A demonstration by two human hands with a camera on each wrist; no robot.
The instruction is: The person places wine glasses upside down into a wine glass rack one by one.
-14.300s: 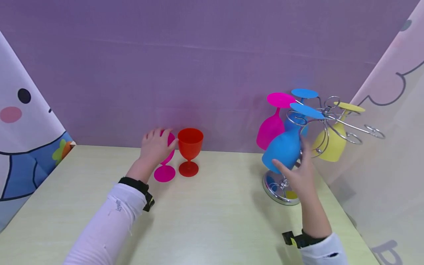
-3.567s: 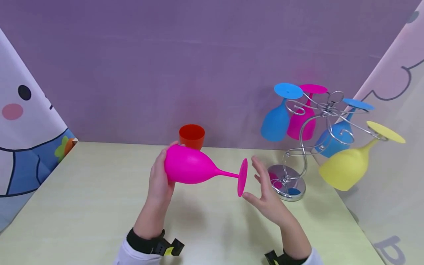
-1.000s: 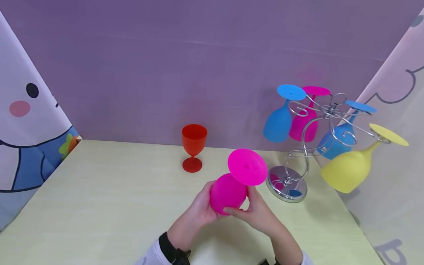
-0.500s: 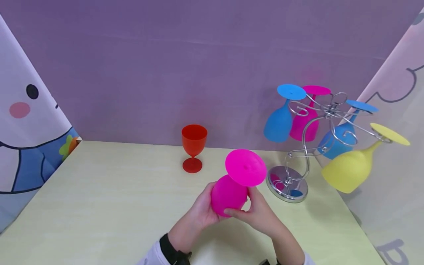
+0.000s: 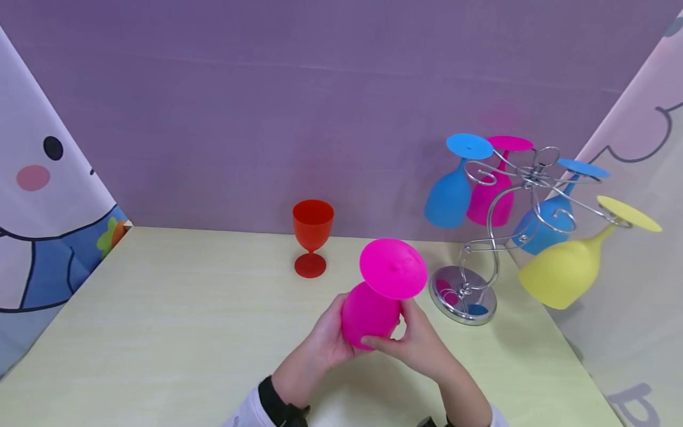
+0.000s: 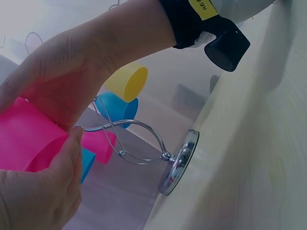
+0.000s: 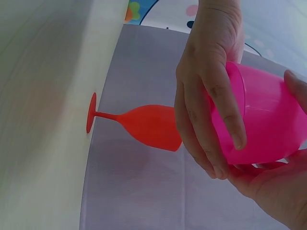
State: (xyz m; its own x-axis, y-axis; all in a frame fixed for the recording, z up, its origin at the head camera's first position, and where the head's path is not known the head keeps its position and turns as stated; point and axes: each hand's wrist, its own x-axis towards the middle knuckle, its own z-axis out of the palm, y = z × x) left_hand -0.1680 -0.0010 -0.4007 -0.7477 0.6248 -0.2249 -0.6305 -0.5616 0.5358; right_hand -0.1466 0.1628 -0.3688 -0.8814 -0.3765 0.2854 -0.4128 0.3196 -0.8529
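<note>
A pink plastic wine glass (image 5: 368, 317) is held foot-up above the table, its round foot tipped toward the rack. My left hand (image 5: 328, 338) cups the bowl from the left. From the right, my right hand (image 5: 418, 344) grips the same bowl, thumb across its front. The left wrist view shows the pink bowl (image 6: 24, 139) between both hands. In the right wrist view, left-hand fingers (image 7: 225, 105) curl over the bowl's rim. A red goblet (image 5: 312, 222) stands upright on the table behind the hands.
At the right, a chrome glass rack (image 5: 493, 249) on a round base carries upside-down glasses: two blue, one pink glass (image 5: 491, 198) and one tilted yellow glass (image 5: 562, 270). A purple backdrop (image 5: 267, 118) rises behind the pale table (image 5: 160, 308).
Earlier the pink glass stood beside the red goblet; then my left hand held it sideways. My right hand has since gripped it and it has turned foot-up. The rack has turned. Lately almost still.
</note>
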